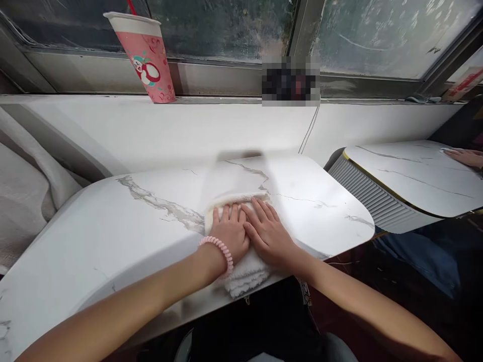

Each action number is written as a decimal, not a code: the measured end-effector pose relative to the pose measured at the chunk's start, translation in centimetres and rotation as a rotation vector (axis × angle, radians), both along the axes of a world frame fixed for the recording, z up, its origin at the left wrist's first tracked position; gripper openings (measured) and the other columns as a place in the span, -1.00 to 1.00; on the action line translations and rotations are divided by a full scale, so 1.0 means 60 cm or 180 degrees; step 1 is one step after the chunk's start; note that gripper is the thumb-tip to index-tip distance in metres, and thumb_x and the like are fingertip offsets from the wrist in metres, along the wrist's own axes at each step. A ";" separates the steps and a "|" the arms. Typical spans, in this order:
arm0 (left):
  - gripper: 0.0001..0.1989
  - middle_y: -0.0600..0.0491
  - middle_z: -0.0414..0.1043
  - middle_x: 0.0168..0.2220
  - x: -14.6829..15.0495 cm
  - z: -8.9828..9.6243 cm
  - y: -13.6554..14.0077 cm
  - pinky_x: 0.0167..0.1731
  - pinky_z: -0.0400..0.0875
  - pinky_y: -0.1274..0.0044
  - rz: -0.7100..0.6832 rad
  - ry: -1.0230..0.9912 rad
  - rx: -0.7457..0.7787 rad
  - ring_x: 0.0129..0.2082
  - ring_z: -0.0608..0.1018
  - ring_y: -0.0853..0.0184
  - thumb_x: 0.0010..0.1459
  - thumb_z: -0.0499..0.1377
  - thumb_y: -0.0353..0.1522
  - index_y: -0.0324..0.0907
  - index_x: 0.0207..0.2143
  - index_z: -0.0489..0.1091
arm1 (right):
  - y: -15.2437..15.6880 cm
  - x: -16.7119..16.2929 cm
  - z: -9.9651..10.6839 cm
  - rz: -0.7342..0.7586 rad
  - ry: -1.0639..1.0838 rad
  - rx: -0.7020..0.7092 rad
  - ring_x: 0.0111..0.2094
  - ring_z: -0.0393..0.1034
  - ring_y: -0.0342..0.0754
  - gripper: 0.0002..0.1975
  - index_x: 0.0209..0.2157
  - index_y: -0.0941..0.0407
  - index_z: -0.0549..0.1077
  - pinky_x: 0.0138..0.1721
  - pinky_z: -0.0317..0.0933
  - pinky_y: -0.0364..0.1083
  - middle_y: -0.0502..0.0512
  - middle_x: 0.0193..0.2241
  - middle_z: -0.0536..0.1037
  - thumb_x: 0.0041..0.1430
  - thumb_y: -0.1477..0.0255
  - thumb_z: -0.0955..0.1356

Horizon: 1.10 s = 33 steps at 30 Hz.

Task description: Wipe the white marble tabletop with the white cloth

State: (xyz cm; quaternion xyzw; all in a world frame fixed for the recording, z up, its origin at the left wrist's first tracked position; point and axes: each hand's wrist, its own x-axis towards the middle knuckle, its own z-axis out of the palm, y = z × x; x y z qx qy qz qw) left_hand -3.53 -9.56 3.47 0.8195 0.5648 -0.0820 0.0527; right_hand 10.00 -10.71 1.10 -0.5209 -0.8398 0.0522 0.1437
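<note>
A folded, fluffy white towel (pixel 247 279) lies on the white marble-patterned table (pixel 320 211), close to its front edge. My left hand (pixel 231 234), with a pink coil band round the wrist, rests flat on the towel with its fingers stretched forward. Beside it my right hand (pixel 268 230) also lies flat on the cloth, fingers extended and angled to the left. The two hands touch where their thumb sides meet. Both palms are hidden, as is the part of the towel beneath them.
A pink paper cup (pixel 151 63) with a red straw stands on the windowsill at the back. Pale draped fabric (pixel 26 196) borders the table's left. At right, another person's hand (pixel 466 157) rests on a second marble-patterned table (pixel 411 176).
</note>
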 end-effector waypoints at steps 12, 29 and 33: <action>-0.45 -0.11 0.04 0.36 -0.079 -0.042 0.159 0.32 -0.15 0.18 0.0708 -0.0766 0.0532 0.37 0.04 0.18 0.35 -0.25 -0.28 -0.29 0.31 0.04 | 0.169 -0.095 -0.004 -0.0114 0.0173 -0.0141 0.36 -0.12 0.14 -0.45 0.34 0.14 0.06 0.29 -0.13 0.22 0.29 0.34 0.05 0.43 0.22 0.02; -0.57 0.00 0.18 0.29 -0.153 -0.060 0.286 0.34 -0.18 0.25 0.0679 -0.1259 0.0820 0.32 0.14 0.31 0.32 -0.15 -0.30 -0.10 0.19 0.20 | 0.291 -0.171 -0.016 -0.0306 0.0410 -0.0098 0.34 -0.10 0.16 -0.41 0.30 0.22 0.13 0.31 -0.27 0.13 0.36 0.32 0.06 0.41 0.16 0.05; -0.55 -0.03 0.17 0.30 -0.164 -0.059 0.299 0.34 -0.17 0.23 0.0689 -0.1201 0.0821 0.32 0.14 0.27 0.33 -0.15 -0.29 -0.13 0.21 0.19 | 0.307 -0.187 -0.020 -0.0299 0.0433 0.0029 0.32 -0.04 0.16 -0.43 0.27 0.21 0.19 0.29 -0.23 0.14 0.35 0.30 0.12 0.41 0.18 0.07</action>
